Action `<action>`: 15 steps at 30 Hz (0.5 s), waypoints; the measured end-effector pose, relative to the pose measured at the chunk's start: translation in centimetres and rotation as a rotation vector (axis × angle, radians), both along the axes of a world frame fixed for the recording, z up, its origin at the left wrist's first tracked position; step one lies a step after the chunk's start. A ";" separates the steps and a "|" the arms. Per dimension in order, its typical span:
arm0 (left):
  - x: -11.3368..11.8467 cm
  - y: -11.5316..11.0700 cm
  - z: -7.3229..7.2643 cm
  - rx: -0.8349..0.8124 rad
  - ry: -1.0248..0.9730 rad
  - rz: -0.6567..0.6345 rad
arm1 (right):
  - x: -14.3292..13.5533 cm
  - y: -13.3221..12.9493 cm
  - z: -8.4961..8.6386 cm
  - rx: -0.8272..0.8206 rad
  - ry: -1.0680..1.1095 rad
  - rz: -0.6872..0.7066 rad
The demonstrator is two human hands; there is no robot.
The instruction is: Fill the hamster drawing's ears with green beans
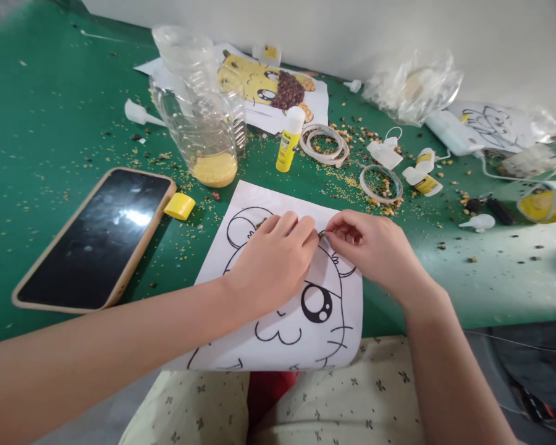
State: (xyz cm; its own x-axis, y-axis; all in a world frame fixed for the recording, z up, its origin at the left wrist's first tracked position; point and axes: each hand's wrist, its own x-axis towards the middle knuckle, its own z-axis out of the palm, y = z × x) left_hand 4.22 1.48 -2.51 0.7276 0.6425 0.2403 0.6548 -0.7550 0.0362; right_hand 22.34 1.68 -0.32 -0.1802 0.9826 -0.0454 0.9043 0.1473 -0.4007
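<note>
A sheet of white paper [278, 358] with a black outline drawing of a round-eared cartoon animal lies at the table's front edge, its lower end hanging over. My left hand [273, 259] rests palm down on the drawing's head, fingers bent and touching the paper, covering one eye; I see nothing held in it. Between the ears, my right hand [368, 247] pinches with thumb and forefinger at the top outline. A tiny greenish seed [322, 235] shows at those fingertips. More small greenish seeds [261, 223] lie by my left fingers, partly hidden.
A phone [92, 241] and yellow cap [180, 206] lie left. Behind stand a cut plastic bottle [197, 117] with yellow grains and a glue stick [290, 139]. Tape rolls [324, 145], scattered grains, glue bottles [454, 133] and a seed-covered picture [254, 86] lie farther back.
</note>
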 end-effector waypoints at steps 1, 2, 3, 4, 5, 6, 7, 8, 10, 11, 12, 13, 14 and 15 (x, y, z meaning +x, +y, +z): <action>0.0 0.0 0.0 -0.002 0.003 0.001 | 0.0 0.0 0.0 0.004 -0.008 -0.004; 0.0 0.0 0.1 -0.004 0.005 0.001 | -0.1 0.0 0.0 0.006 -0.012 -0.007; 0.0 0.0 0.1 -0.008 0.008 0.000 | -0.1 0.1 0.0 0.008 -0.014 -0.010; 0.0 0.0 0.1 -0.011 0.010 0.000 | -0.1 0.1 0.0 0.007 -0.016 -0.010; 0.0 0.0 0.1 -0.012 0.010 0.000 | -0.1 0.1 0.0 0.006 -0.019 -0.009; 0.0 -0.1 0.0 -0.013 0.010 0.001 | -0.1 0.1 -0.1 0.006 -0.024 -0.005; 0.0 0.0 0.0 -0.014 0.010 0.001 | -0.2 0.1 -0.1 0.008 -0.034 0.000; 0.0 0.0 0.0 -0.014 0.009 0.000 | -0.2 0.1 -0.1 0.014 -0.046 0.007; 0.0 0.0 -0.1 -0.012 0.007 -0.002 | -0.3 0.0 -0.1 0.035 -0.077 0.024; 0.0 0.0 -0.1 -0.011 0.008 -0.003 | -0.3 0.0 -0.1 0.042 -0.093 0.033; 0.0 0.0 -0.1 -0.010 0.009 -0.002 | -0.4 -0.1 -0.1 0.046 -0.107 0.041; 0.0 0.0 -0.1 -0.010 0.011 -0.001 | -0.4 -0.1 -0.1 0.046 -0.117 0.048; 0.0 0.0 -0.1 -0.009 0.013 0.001 | -0.5 -0.1 -0.1 0.041 -0.123 0.055; 0.1 0.0 -0.1 -0.008 0.015 0.002 | -0.5 -0.1 -0.1 0.034 -0.126 0.063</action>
